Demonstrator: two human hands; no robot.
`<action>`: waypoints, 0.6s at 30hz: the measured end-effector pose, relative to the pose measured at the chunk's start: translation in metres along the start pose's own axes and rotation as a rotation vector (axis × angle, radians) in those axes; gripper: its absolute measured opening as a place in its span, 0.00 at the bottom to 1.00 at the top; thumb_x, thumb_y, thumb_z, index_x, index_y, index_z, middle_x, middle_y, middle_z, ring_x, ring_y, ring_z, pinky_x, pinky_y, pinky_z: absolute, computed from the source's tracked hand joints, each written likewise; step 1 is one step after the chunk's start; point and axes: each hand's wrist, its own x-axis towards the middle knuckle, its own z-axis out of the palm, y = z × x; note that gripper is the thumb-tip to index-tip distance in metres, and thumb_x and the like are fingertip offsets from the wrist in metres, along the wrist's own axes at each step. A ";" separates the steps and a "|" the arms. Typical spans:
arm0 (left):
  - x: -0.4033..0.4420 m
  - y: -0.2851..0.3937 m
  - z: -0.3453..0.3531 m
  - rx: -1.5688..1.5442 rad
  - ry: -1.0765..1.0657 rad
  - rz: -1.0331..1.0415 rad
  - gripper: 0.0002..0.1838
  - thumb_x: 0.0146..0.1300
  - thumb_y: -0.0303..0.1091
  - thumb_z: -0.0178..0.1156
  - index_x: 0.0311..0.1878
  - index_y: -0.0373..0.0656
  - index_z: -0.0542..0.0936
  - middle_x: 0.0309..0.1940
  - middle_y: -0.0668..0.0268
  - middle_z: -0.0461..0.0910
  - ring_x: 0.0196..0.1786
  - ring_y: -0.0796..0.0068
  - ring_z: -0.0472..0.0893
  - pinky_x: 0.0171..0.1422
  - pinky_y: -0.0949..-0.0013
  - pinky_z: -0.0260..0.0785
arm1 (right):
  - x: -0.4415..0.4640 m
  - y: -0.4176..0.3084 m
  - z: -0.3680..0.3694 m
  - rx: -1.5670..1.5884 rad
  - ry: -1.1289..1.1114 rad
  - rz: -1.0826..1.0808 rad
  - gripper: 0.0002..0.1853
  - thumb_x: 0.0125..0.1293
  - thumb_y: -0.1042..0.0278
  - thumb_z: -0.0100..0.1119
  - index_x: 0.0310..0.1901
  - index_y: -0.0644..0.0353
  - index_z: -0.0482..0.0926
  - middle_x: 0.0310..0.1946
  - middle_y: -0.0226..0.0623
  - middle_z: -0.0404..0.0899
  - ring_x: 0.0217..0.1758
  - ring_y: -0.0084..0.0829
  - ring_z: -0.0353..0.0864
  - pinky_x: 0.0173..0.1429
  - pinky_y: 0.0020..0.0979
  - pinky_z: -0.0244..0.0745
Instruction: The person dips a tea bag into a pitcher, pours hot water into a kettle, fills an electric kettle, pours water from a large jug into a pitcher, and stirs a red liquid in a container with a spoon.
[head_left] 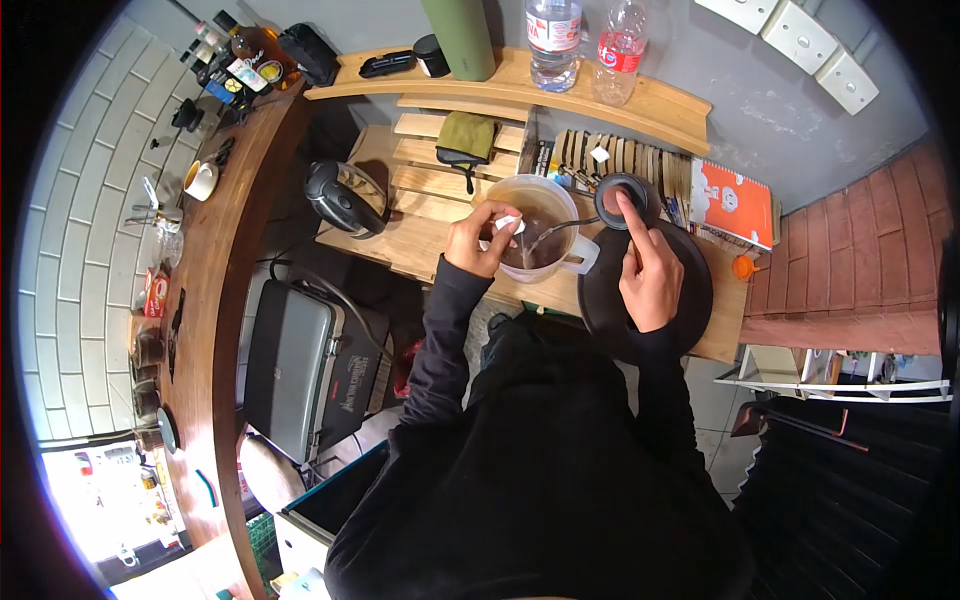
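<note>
A clear plastic jug [552,192] with brownish liquid stands on the wooden bench, its handle toward the lower right. At its left rim, my left hand [482,238] pinches a small white object [511,224] over the opening. Water seems to run from a thin dark spout into the jug. That spout belongs to a dark round-lidded kettle [645,188] to the right. My right hand [652,275] reaches up to it, the index finger stretched onto the lid and the other fingers curled; whether they hold a handle cannot be made out. A round black tray [690,325] lies beneath.
A black electric kettle [345,200] and a green pouch [466,138] are at the left. Behind are a row of books [630,160], an orange notebook [733,203] and a shelf [500,88] with bottles. A small orange item [743,267] lies at the right edge.
</note>
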 end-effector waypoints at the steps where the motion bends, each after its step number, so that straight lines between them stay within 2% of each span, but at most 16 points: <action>1: 0.000 -0.006 0.001 0.006 0.011 -0.027 0.06 0.65 0.26 0.62 0.44 0.38 0.80 0.25 0.66 0.82 0.27 0.81 0.83 0.32 0.77 0.72 | -0.001 0.000 0.000 0.005 -0.007 0.003 0.47 0.49 0.91 0.56 0.69 0.32 0.69 0.23 0.38 0.62 0.24 0.41 0.70 0.31 0.43 0.68; 5: -0.003 0.001 0.003 -0.076 0.040 0.015 0.06 0.65 0.26 0.63 0.44 0.38 0.80 0.25 0.67 0.82 0.27 0.82 0.83 0.32 0.77 0.72 | -0.002 0.002 0.001 0.000 -0.001 0.000 0.47 0.49 0.91 0.56 0.69 0.32 0.69 0.24 0.38 0.63 0.24 0.41 0.71 0.31 0.44 0.69; 7: 0.000 0.011 -0.002 -0.024 -0.020 -0.006 0.09 0.66 0.27 0.62 0.46 0.34 0.78 0.32 0.64 0.84 0.30 0.79 0.83 0.36 0.75 0.73 | -0.001 0.000 -0.001 -0.012 -0.006 0.000 0.47 0.49 0.91 0.56 0.69 0.32 0.68 0.24 0.38 0.63 0.24 0.41 0.71 0.31 0.44 0.69; 10: 0.000 -0.008 0.004 -0.049 0.027 -0.026 0.07 0.65 0.26 0.63 0.44 0.37 0.80 0.26 0.66 0.83 0.27 0.81 0.83 0.33 0.77 0.73 | -0.001 0.002 0.000 -0.021 0.002 -0.007 0.47 0.49 0.91 0.56 0.69 0.32 0.68 0.23 0.38 0.63 0.24 0.41 0.71 0.31 0.44 0.69; 13: -0.003 -0.004 0.005 -0.008 0.021 0.021 0.07 0.65 0.27 0.63 0.45 0.38 0.80 0.26 0.66 0.83 0.27 0.81 0.83 0.33 0.76 0.73 | -0.001 0.003 -0.001 -0.016 0.011 -0.008 0.47 0.48 0.91 0.56 0.69 0.32 0.68 0.23 0.38 0.62 0.24 0.41 0.70 0.31 0.44 0.69; 14: -0.005 0.002 0.003 -0.010 -0.012 0.003 0.09 0.66 0.27 0.63 0.46 0.36 0.78 0.31 0.63 0.84 0.30 0.78 0.84 0.36 0.75 0.74 | -0.001 0.003 -0.001 -0.011 0.001 -0.003 0.48 0.48 0.92 0.56 0.69 0.31 0.69 0.23 0.38 0.62 0.24 0.41 0.70 0.31 0.44 0.69; 18: -0.003 0.010 0.001 0.013 -0.011 -0.002 0.09 0.65 0.27 0.63 0.47 0.36 0.78 0.32 0.62 0.84 0.31 0.78 0.84 0.38 0.75 0.74 | -0.003 0.003 -0.003 0.000 -0.001 0.003 0.48 0.48 0.92 0.56 0.69 0.31 0.69 0.23 0.38 0.62 0.24 0.41 0.70 0.31 0.44 0.69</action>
